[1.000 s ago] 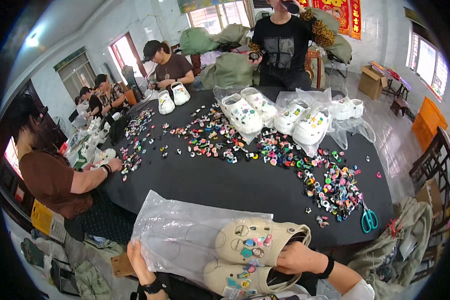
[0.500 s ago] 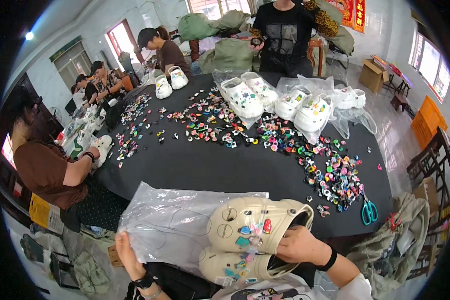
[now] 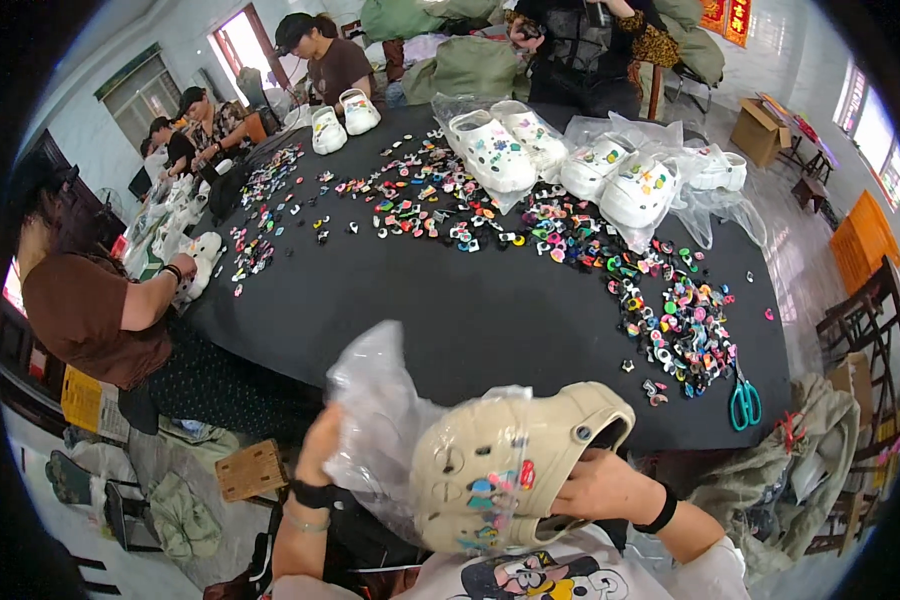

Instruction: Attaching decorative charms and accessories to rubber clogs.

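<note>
My right hand (image 3: 600,488) grips a pair of cream clogs (image 3: 515,460) at their heel end; the clogs carry coloured charms on the toe. A clear plastic bag (image 3: 380,415) covers the toes of the clogs, and my left hand (image 3: 322,445) holds it at its left side. Both are lifted close to my chest, just off the near edge of the black table (image 3: 490,310).
Several coloured charms (image 3: 670,320) lie scattered across the table, with green scissors (image 3: 745,400) near the right edge. White clogs in bags (image 3: 610,180) sit at the far side. Seated people work at the left (image 3: 90,310) and far edge (image 3: 320,60).
The bag was spread flat on the table with the clogs on it; now the bag is bunched up over the clog toes and both are raised toward me.
</note>
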Action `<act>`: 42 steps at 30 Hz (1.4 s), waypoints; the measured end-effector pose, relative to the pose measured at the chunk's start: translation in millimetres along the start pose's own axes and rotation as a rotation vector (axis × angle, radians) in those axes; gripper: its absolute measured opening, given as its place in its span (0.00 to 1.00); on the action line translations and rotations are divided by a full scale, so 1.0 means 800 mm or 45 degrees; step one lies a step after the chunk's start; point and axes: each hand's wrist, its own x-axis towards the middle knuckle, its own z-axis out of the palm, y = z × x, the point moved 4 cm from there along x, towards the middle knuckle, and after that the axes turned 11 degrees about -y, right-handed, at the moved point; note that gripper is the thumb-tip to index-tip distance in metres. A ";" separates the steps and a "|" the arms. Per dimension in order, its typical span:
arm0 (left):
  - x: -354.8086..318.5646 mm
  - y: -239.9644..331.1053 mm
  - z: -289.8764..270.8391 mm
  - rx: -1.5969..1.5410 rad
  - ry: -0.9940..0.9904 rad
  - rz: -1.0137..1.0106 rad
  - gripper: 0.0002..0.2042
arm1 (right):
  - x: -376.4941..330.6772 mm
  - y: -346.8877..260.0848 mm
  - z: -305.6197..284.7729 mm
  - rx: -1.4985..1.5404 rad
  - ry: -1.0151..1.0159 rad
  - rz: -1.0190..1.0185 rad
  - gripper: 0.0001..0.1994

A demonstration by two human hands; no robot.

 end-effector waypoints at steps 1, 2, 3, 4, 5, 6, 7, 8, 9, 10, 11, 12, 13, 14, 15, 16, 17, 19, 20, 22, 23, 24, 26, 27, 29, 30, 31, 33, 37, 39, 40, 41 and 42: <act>0.013 -0.012 0.012 0.178 -0.040 -0.055 0.29 | 0.006 -0.001 -0.005 -0.074 0.097 -0.165 0.19; 0.035 -0.028 0.034 0.352 -0.094 -0.108 0.30 | 0.008 -0.004 -0.003 -0.076 0.090 -0.152 0.19; 0.051 -0.030 0.071 0.252 -0.282 -0.167 0.31 | 0.008 -0.008 0.000 -0.046 0.087 -0.159 0.19; 0.060 -0.024 0.103 0.150 -0.471 -0.225 0.34 | 0.008 -0.012 0.002 -0.019 0.084 -0.163 0.19; 0.062 -0.026 0.108 -0.060 -0.444 -0.377 0.33 | 0.007 -0.014 0.005 0.028 0.066 -0.116 0.19; 0.064 -0.018 0.110 -0.053 -0.446 -0.383 0.33 | 0.004 -0.013 0.004 0.029 0.073 -0.110 0.19; 0.065 -0.010 0.110 0.056 -0.463 -0.400 0.29 | 0.001 -0.012 0.001 0.016 0.088 -0.147 0.19; 0.066 -0.002 0.113 0.165 -0.478 -0.417 0.25 | -0.002 -0.013 0.000 0.003 0.103 -0.186 0.18; 0.071 0.010 0.117 0.422 -0.345 -0.344 0.16 | -0.008 -0.011 0.003 0.004 0.105 -0.168 0.18; 0.069 0.014 0.124 0.426 -0.357 -0.353 0.16 | -0.013 -0.009 0.007 0.039 0.093 -0.110 0.18; 0.065 0.023 0.124 0.524 -0.245 -0.248 0.14 | -0.018 -0.007 0.011 0.075 0.080 -0.054 0.18; 0.060 0.031 0.121 0.623 -0.124 -0.136 0.12 | -0.022 -0.006 0.013 0.074 0.085 -0.049 0.18; 0.053 0.038 0.109 0.619 0.003 -0.080 0.10 | -0.025 -0.004 0.017 0.078 0.081 -0.016 0.18; 0.043 0.053 0.101 0.473 0.084 0.060 0.07 | -0.030 0.000 0.020 0.082 0.075 0.017 0.18; 0.021 0.061 0.062 0.504 0.240 0.166 0.10 | -0.033 0.001 0.019 0.064 0.055 0.055 0.19; 0.009 0.085 0.093 0.236 0.377 0.402 0.14 | -0.037 0.002 0.022 0.071 0.054 0.059 0.19; -0.010 0.088 0.063 0.170 0.507 0.548 0.19 | -0.042 0.006 0.026 0.077 0.048 0.136 0.20; -0.117 0.075 -0.085 0.495 0.752 0.960 0.24 | -0.046 0.008 0.027 0.208 0.096 0.234 0.24; -0.102 0.081 -0.070 0.485 0.744 0.958 0.24 | -0.051 0.014 0.029 0.318 0.120 0.312 0.27; -0.256 0.116 -0.173 -0.096 0.521 0.566 0.25 | -0.070 0.026 0.022 0.335 0.159 0.447 0.30; -0.359 0.138 -0.215 -0.364 0.417 0.366 0.26 | -0.071 0.031 0.009 0.250 0.205 0.470 0.32; -0.322 0.129 -0.190 -0.665 0.274 0.138 0.26 | -0.070 0.035 0.001 0.215 0.226 0.563 0.32; -0.305 0.098 -0.139 -0.406 1.454 1.408 0.27 | -0.050 0.053 -0.017 0.142 0.192 0.676 0.30; -0.343 0.092 -0.151 0.060 1.585 1.511 0.27 | -0.044 0.063 -0.019 0.154 0.241 0.674 0.29; -0.406 0.066 -0.173 1.093 1.741 1.383 0.27 | -0.019 0.092 -0.005 0.330 0.341 0.655 0.20; -0.381 0.059 -0.167 1.069 1.721 1.387 0.27 | -0.001 0.104 -0.016 0.339 0.369 0.712 0.18; -0.341 0.051 -0.140 0.785 1.648 1.426 0.27 | 0.018 0.117 -0.022 0.333 0.323 0.762 0.16; -0.340 0.047 -0.122 0.988 1.579 1.436 0.28 | 0.064 0.140 -0.029 0.335 0.294 0.769 0.15; -0.313 0.044 -0.050 2.090 1.670 1.111 0.29 | 0.137 0.177 -0.014 0.315 0.187 0.800 0.13; -0.325 0.060 -0.048 2.145 2.050 1.168 0.29 | 0.160 0.182 -0.003 0.313 0.258 0.783 0.13; -0.315 0.042 -0.042 2.164 2.243 1.182 0.29 | 0.167 0.183 0.001 0.316 0.321 0.774 0.12; -0.305 0.045 -0.046 2.175 2.434 1.192 0.28 | 0.171 0.191 0.007 0.321 0.260 0.825 0.14; -0.290 0.033 -0.032 2.177 2.617 1.191 0.28 | 0.169 0.195 0.015 0.306 0.209 0.877 0.16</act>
